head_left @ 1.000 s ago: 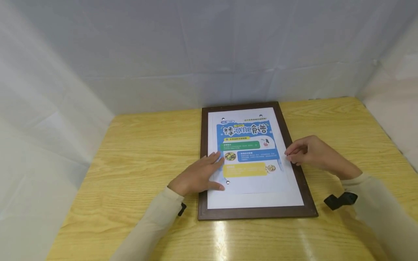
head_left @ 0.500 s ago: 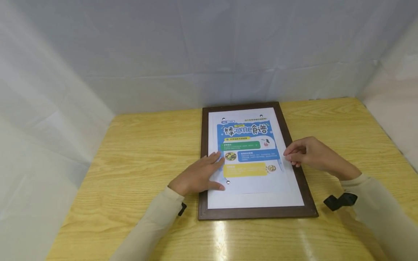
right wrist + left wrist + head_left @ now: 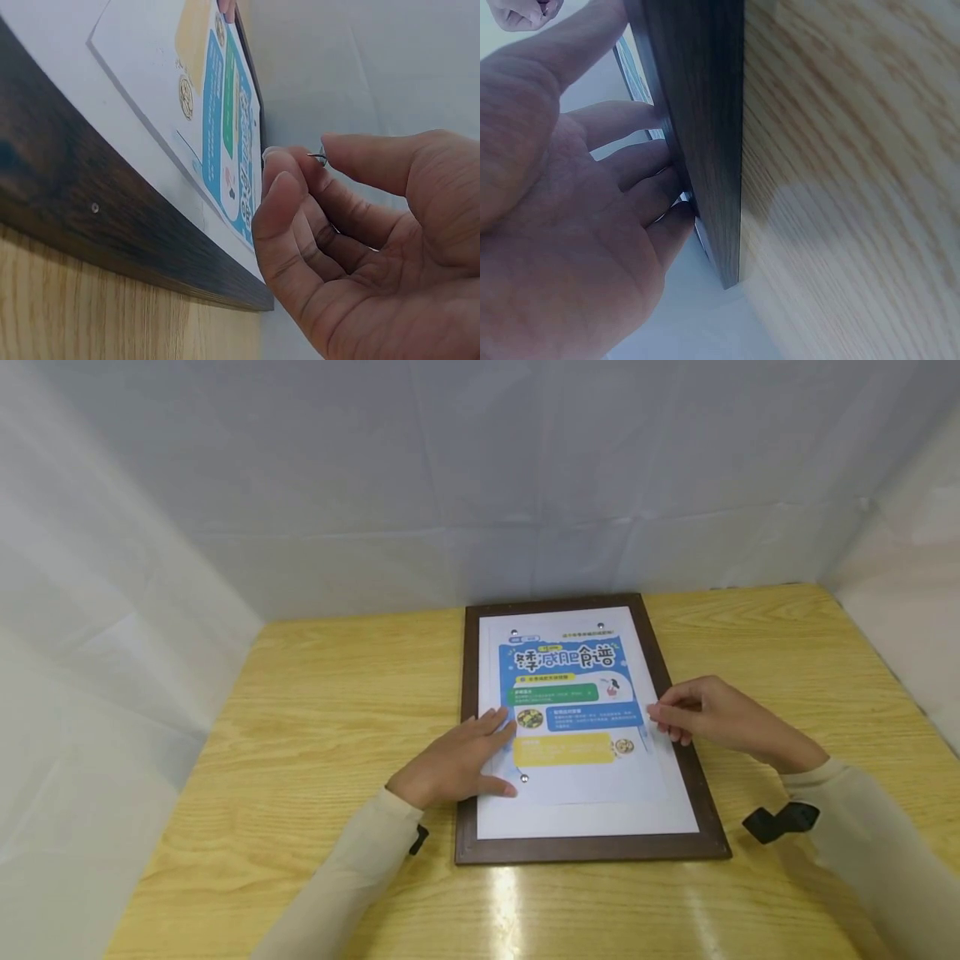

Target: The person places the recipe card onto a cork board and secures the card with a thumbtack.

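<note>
A printed poster [image 3: 576, 658] with blue, green and yellow panels lies on the white board [image 3: 600, 824] inside a dark wooden frame [image 3: 592, 849]. My left hand [image 3: 448, 762] spreads over the frame's left side, its fingertips on the poster's left edge. At the poster's right edge, my right hand [image 3: 711, 718] pinches a thumbtack [image 3: 321, 156] between thumb and forefinger. In the right wrist view the tack's point faces away from the thumb. Silver tacks sit at the poster's top left [image 3: 514, 632], top right [image 3: 601, 626] and lower left [image 3: 524, 778].
The frame lies flat on a wooden table [image 3: 322, 718], near its back edge. White sheeting [image 3: 360, 468] hangs behind the table and along both sides. A black wrist device [image 3: 782, 821] is strapped at the right sleeve.
My right hand has shifted slightly left, bringing its pinching fingertips closer over the poster's right edge. The left hand stays in place.
</note>
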Available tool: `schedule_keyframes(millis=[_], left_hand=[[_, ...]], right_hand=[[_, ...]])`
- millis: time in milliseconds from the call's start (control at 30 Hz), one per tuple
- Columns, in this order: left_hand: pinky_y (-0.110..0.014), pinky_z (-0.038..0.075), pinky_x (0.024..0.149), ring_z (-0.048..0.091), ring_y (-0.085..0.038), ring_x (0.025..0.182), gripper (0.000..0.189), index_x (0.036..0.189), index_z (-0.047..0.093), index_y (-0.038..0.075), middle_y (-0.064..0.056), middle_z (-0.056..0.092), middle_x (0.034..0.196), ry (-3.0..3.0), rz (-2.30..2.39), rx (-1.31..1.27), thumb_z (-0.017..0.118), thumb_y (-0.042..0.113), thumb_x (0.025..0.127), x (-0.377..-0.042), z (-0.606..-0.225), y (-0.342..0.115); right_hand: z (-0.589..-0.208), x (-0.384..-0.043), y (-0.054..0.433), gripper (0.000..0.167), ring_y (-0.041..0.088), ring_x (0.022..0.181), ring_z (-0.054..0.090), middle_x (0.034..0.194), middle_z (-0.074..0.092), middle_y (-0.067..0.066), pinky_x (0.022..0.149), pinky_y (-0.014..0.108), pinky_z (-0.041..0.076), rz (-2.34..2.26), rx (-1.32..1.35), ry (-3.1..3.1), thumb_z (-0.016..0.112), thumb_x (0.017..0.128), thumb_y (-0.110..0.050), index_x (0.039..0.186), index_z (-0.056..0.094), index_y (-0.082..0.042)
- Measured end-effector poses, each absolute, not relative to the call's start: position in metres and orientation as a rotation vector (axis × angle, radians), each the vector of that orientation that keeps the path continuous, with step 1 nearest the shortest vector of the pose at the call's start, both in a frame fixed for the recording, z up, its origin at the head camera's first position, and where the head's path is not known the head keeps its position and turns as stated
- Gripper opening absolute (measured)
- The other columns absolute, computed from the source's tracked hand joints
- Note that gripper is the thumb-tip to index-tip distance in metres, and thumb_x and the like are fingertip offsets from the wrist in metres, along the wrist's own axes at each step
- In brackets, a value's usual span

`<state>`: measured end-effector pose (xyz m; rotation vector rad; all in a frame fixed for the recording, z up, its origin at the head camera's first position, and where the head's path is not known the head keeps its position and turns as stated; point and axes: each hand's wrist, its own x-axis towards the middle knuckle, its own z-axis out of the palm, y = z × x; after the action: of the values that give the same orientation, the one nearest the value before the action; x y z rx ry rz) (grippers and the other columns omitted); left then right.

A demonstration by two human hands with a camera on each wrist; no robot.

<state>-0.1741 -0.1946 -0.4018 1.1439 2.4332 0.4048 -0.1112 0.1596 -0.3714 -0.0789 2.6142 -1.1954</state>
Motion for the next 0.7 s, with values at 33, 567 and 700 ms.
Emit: schedule_keyframes(millis=[33,567,700], left_hand=[[-0.04,0.012,0.126,0.011,-0.028,0.155,0.092,0.159,0.027,0.003,-0.015,0.012,0.168,2.433,0.403,1.144,0.073,0.044,0.091,-0.174,-0.4017,-0.1946],[-0.039,0.011,0.126,0.011,-0.026,0.155,0.092,0.159,0.028,0.004,-0.013,0.012,0.168,2.442,0.376,1.14,0.073,0.045,0.091,-0.175,-0.4031,-0.1941],[-0.039,0.011,0.126,0.011,-0.027,0.155,0.092,0.159,0.028,0.004,-0.013,0.013,0.168,2.441,0.381,1.139,0.073,0.045,0.09,-0.175,-0.4034,-0.194]], right_hand=[[-0.3718,-0.1116,0.1596,0.025,0.019,0.069,0.059,0.08,0.065,0.009,0.058,0.03,0.055,-1.195,-0.08,2.615,0.063,0.102,-0.021,0.099,0.071,0.002],[-0.375,-0.1116,0.1597,0.02,0.018,0.069,0.061,0.082,0.068,0.01,0.06,0.03,0.057,-1.292,-0.153,2.505,0.07,0.097,-0.017,0.103,0.075,0.002],[-0.3751,-0.1109,0.1577,0.019,0.018,0.072,0.064,0.088,0.072,0.011,0.065,0.031,0.059,-1.284,-0.156,2.494,0.073,0.095,-0.014,0.104,0.077,0.002]])
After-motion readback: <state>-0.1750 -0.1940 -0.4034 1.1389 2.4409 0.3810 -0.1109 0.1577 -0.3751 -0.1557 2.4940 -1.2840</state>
